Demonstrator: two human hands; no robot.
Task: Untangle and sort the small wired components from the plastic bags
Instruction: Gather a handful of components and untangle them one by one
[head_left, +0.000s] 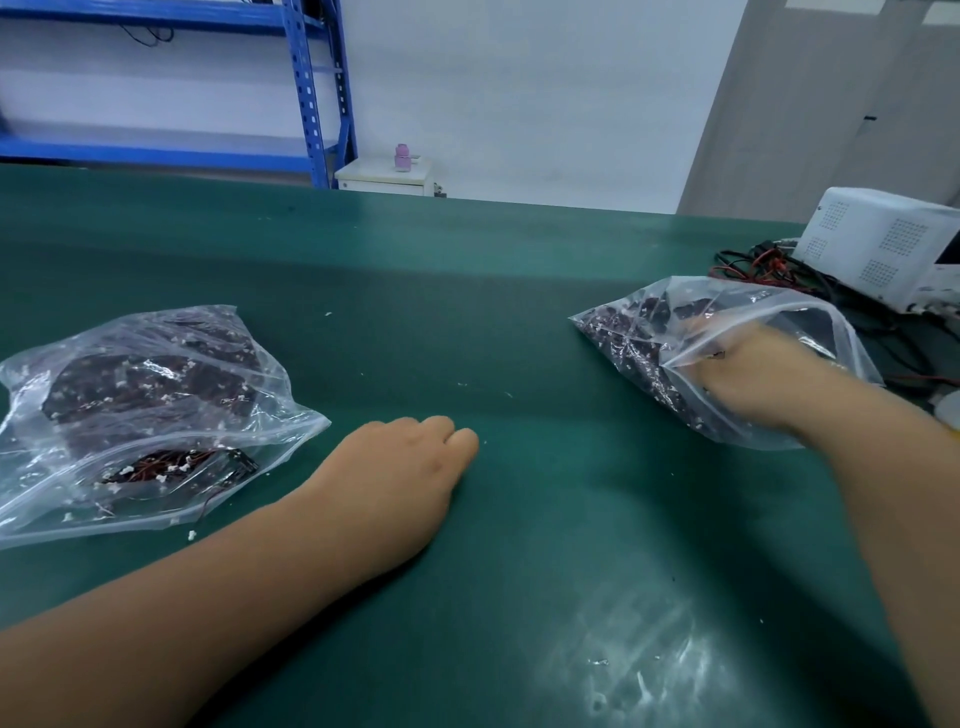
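Observation:
Two clear zip bags full of dark red-and-black wired components with small white connectors lie on the green mat (519, 322). The left bag (140, 415) lies flat at the left, its mouth toward me, a few wires poking out. My left hand (400, 467) rests on the mat just right of it, fingers curled under, holding nothing that I can see. The right bag (675, 338) lies at the right. My right hand (748, 374) is pushed into its open mouth; the plastic and blur hide its fingers.
A white perforated instrument box (883, 244) stands at the far right with a tangle of red and black leads (769, 265) beside it. Small white specks litter the mat. Blue shelving (317, 93) and a white cabinet (384, 176) stand beyond the table's far edge.

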